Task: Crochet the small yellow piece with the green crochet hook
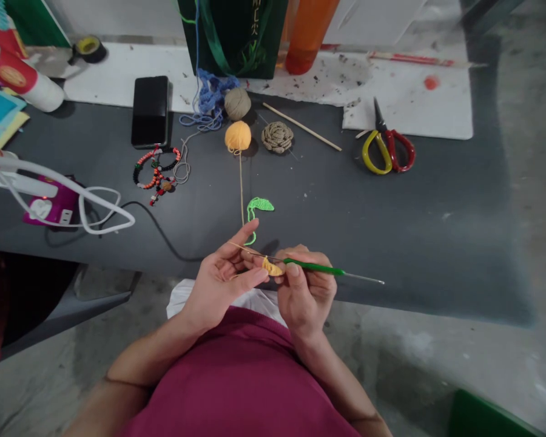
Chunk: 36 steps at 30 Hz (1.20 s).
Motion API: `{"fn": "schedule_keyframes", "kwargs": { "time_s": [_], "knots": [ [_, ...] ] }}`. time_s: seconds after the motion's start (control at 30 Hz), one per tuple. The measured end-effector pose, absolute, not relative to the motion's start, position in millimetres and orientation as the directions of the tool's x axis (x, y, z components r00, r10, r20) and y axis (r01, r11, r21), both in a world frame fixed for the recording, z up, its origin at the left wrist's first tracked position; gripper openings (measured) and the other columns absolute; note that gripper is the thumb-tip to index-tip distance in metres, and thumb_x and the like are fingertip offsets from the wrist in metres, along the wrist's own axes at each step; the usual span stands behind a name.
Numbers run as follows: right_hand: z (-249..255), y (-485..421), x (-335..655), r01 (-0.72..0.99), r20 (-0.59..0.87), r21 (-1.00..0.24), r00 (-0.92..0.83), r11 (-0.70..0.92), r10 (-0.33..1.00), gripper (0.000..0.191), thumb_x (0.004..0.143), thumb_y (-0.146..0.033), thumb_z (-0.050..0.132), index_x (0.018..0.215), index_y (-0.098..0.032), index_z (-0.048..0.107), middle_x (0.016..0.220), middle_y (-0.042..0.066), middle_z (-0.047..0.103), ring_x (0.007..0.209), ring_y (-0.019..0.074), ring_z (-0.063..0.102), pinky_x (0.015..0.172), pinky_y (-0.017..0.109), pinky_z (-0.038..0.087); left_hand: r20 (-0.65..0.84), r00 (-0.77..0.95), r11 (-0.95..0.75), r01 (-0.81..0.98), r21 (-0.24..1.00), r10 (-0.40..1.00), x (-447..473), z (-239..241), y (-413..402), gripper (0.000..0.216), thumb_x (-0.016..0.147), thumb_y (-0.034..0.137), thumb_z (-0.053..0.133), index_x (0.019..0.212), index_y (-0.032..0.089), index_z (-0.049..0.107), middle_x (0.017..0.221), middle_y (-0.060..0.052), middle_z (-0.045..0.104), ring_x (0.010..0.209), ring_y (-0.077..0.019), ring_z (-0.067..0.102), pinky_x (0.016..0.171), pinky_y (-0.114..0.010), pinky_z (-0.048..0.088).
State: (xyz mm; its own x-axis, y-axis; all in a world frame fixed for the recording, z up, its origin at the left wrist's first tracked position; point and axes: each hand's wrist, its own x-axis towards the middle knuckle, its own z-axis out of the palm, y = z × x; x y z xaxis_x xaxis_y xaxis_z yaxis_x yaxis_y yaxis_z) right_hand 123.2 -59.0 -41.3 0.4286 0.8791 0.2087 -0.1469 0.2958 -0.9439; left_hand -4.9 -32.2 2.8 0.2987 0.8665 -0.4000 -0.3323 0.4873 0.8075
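Between my hands is a small yellow crochet piece point(272, 267), pinched by the thumb and fingers of my left hand point(222, 276). My left index finger is raised, with yellow yarn running over the hand. My right hand point(306, 285) grips a crochet hook with a green handle point(316, 266); its left end meets the yellow piece, and its other metal end points right. The strand leads up to a yellow yarn ball point(238, 136) on the table. A bright green crocheted leaf point(260, 205) with a looped tail lies just beyond my left fingertips.
Around the far side of the grey table point(437, 230) lie scissors point(386, 142), a thin stick point(303, 127), a brown crocheted rosette point(277, 137), a grey-brown yarn ball point(237, 104), blue yarn point(213, 94), a phone point(150, 111) and beaded bracelets point(155, 170). White cables point(104, 209) loop at left.
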Motion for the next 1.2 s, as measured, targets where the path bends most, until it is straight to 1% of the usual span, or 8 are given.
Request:
{"fn": "schedule_keyframes", "kwargs": {
  "time_s": [0.17,0.3,0.57,0.83,0.97,1.07,1.13,1.2],
  "knots": [
    [-41.5,-60.4,124.6,-0.125,0.259,-0.936,0.385,0.328,0.886,0.01,0.097,-0.033,0.062,0.1,-0.031,0.071,0.077,-0.002,0.066,0.072,0.0148,0.063,0.058,0.028,0.05,-0.406,0.281,0.485,-0.333,0.808,0.869,-5.0,2.1,-32.2,0.063,0.073,0.021,0.089,0.132,0.03,0.071,0.081,0.002,0.071,0.074,-0.0106,0.063,0.078,-0.025,0.059],
    [-41.4,-61.3,127.6,-0.138,0.261,-0.939,0.31,0.315,0.914,0.017,0.094,-0.022,0.067,0.104,-0.033,0.075,0.084,-0.002,0.07,0.078,0.0138,0.065,0.068,0.03,0.053,-0.404,0.28,0.477,-0.289,0.83,0.871,-4.1,4.9,-32.3,0.059,0.074,0.02,0.088,0.13,0.03,0.072,0.083,0.003,0.071,0.076,-0.0094,0.063,0.082,-0.025,0.056],
    [-41.7,-52.9,121.6,-0.306,0.172,-0.9,0.403,0.31,0.899,0.005,0.09,-0.032,0.074,0.094,-0.033,0.073,0.073,-0.006,0.064,0.06,0.0107,0.059,0.051,0.024,0.048,-0.349,0.382,0.486,-0.357,0.798,0.855,-5.4,-0.8,-32.4,0.057,0.069,0.015,0.09,0.121,0.031,0.076,0.102,-0.001,0.074,0.088,-0.014,0.066,0.089,-0.031,0.057],
    [-43.1,-64.1,117.1,-0.157,0.229,-0.94,0.369,0.303,0.901,0.011,0.092,-0.025,0.069,0.099,-0.032,0.074,0.078,-0.002,0.069,0.071,0.0145,0.065,0.062,0.03,0.055,-0.162,0.163,0.216,-0.403,0.89,0.973,9.4,-9.7,-40.9,0.046,0.089,0.03,0.076,0.134,0.034,0.07,0.075,0.003,0.062,0.067,-0.0093,0.053,0.067,-0.022,0.052],
    [-40.4,-66.9,121.7,-0.067,0.318,-0.935,0.27,0.347,0.909,0.02,0.09,-0.018,0.067,0.104,-0.032,0.072,0.085,-0.001,0.071,0.076,0.0157,0.067,0.064,0.031,0.057,-0.013,0.13,0.058,-0.349,0.935,0.991,4.5,-5.5,-42.6,0.054,0.09,0.024,0.074,0.14,0.042,0.063,0.071,0.004,0.062,0.063,-0.0098,0.054,0.062,-0.022,0.051],
    [-34.1,-63.7,125.9,-0.084,0.292,-0.948,0.152,0.307,0.944,0.043,0.091,-0.016,0.064,0.129,-0.035,0.062,0.114,0.003,0.073,0.074,0.0131,0.067,0.065,0.029,0.059,0.054,0.157,-0.001,-0.319,0.948,0.986,-5.6,5.3,-43.3,0.057,0.09,0.024,0.073,0.141,0.046,0.06,0.071,0.003,0.065,0.061,-0.0108,0.055,0.062,-0.025,0.052],
    [-29.3,-61.8,127.7,-0.099,0.262,-0.96,0.0,0.261,0.965,0.055,0.094,-0.019,0.06,0.145,-0.037,0.049,0.128,0.006,0.072,0.076,0.0126,0.069,0.069,0.03,0.061,0.091,0.235,-0.008,-0.331,0.944,0.968,-11.5,15.0,-44.5,0.057,0.092,0.025,0.071,0.143,0.049,0.058,0.069,0.003,0.066,0.059,-0.0112,0.056,0.065,-0.029,0.053],
    [-26.5,-60.9,128.3,-0.066,0.252,-0.967,-0.123,0.245,0.96,0.055,0.095,-0.024,0.059,0.148,-0.035,0.047,0.121,0.006,0.076,0.083,0.0149,0.072,0.076,0.031,0.063,0.095,0.37,0.049,-0.361,0.931,0.924,-15.3,23.5,-46.5,0.056,0.094,0.025,0.069,0.141,0.053,0.058,0.068,0.004,0.067,0.057,-0.0107,0.056,0.065,-0.028,0.052]
  ]
}}
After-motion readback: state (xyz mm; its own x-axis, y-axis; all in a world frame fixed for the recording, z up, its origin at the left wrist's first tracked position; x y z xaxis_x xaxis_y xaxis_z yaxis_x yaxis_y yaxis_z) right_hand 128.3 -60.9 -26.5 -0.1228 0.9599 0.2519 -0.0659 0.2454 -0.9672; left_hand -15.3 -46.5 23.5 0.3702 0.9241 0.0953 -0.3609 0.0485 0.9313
